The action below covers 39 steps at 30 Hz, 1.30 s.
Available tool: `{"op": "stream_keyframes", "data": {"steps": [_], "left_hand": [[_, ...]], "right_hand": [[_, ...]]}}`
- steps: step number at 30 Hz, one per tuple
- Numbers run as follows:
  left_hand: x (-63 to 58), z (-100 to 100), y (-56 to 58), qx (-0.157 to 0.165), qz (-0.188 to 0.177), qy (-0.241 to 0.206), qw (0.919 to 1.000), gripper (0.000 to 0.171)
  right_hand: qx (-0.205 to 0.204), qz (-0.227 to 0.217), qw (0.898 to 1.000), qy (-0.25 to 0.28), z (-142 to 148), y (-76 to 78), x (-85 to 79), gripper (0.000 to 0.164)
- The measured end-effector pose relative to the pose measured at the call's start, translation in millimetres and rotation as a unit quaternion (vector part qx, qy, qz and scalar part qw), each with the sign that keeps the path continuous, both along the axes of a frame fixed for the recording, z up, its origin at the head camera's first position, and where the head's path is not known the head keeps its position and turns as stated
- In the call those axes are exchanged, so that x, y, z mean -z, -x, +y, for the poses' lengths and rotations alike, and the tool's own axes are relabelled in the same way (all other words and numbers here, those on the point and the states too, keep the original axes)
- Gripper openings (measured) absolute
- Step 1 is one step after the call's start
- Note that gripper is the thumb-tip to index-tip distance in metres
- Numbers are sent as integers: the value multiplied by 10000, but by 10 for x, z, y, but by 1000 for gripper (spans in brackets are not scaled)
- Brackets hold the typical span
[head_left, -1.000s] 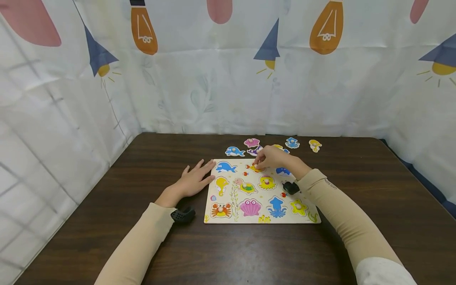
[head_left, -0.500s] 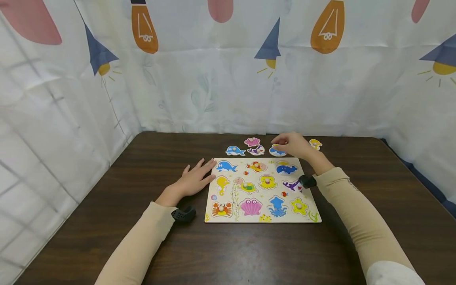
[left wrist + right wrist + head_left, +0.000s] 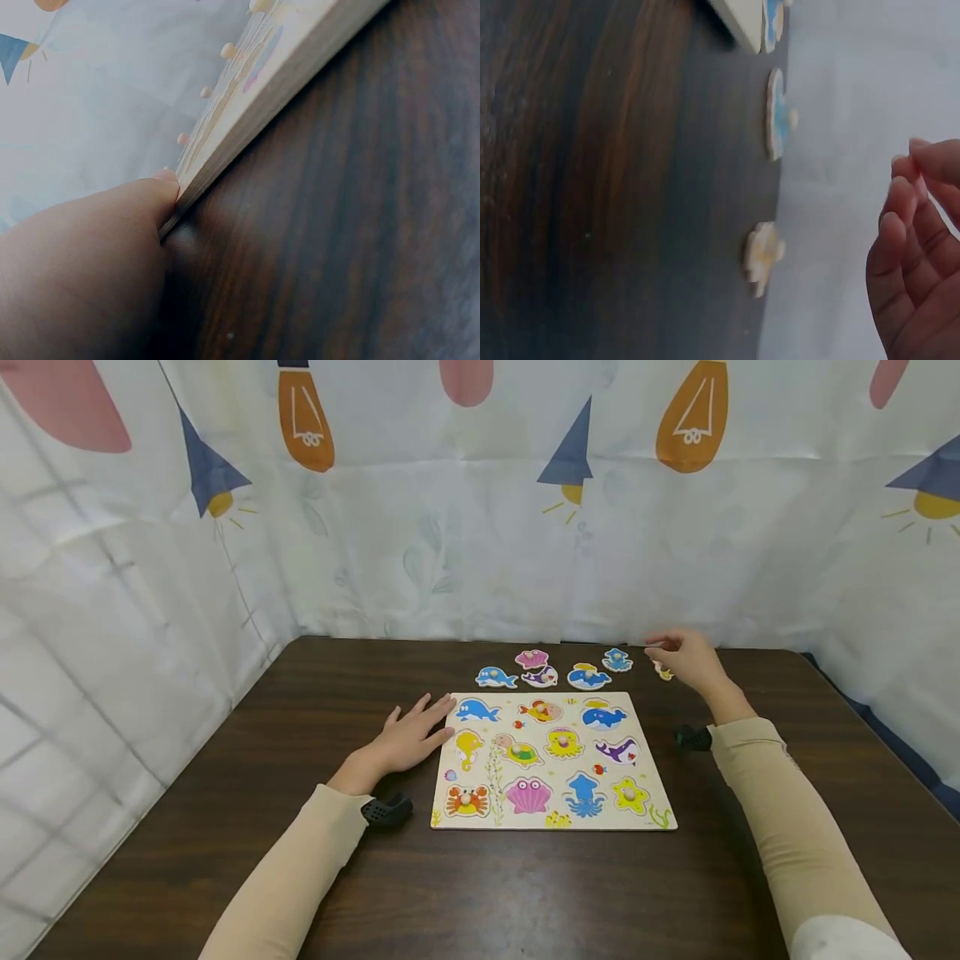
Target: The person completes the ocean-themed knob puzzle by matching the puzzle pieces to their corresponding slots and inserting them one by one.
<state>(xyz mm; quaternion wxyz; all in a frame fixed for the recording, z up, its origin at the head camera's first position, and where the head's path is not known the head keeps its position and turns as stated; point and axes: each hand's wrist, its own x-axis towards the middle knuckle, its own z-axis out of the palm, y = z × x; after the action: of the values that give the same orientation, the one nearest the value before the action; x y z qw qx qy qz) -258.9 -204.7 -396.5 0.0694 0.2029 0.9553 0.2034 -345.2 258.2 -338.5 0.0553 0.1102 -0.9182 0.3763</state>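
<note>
My left hand (image 3: 405, 739) lies with spread fingers at the upper left edge of a wooden sea-animal puzzle board (image 3: 487, 821). In the left wrist view its thumb (image 3: 161, 189) touches the side of the board. My right hand (image 3: 693, 664) hovers over a yellow seahorse piece (image 3: 663, 672) at the table's far right, partly covering it. The right wrist view has this knobbed piece (image 3: 762, 253) lying on the table, apart from the loosely bent fingers (image 3: 889, 244). Nothing is held there. Crab, turtle, octopus and starfish pieces with knobs sit in the board.
Along the far table edge lie loose pieces: a blue dolphin (image 3: 496, 677), a pink shell (image 3: 532, 659), a purple fish-like piece (image 3: 540, 677), a blue whale (image 3: 588, 677) and a blue squid (image 3: 617, 660). A patterned white curtain (image 3: 480, 560) hangs behind the table (image 3: 525, 893).
My right hand has moved from the red-and-yellow fish on the board, over the whale and squid pieces, rightward to the seahorse piece. My left hand stays in place.
</note>
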Motion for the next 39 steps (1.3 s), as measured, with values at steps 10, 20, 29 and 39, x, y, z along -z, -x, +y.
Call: {"op": "stream_keyframes", "data": {"steps": [10, 20, 29, 39], "left_hand": [[-3, -6, -8, 2, -13, -12, 10000, 67], [-18, -5, -6, -39, -46, 6, 10000, 66], [-2, -2, -5, -5, -65, -14, 10000, 67], [-3, -5, 15, -32, -67, 42, 10000, 67]], "right_hand": [[410, -380, 9981, -255, 226, 158, 155, 33], [531, -603, 9955, -502, 297, 253, 234, 33], [552, -906, 9929, -534, 311, 355, 242, 34], [627, -1216, 9902, -264, 359, 470, 287, 30]]}}
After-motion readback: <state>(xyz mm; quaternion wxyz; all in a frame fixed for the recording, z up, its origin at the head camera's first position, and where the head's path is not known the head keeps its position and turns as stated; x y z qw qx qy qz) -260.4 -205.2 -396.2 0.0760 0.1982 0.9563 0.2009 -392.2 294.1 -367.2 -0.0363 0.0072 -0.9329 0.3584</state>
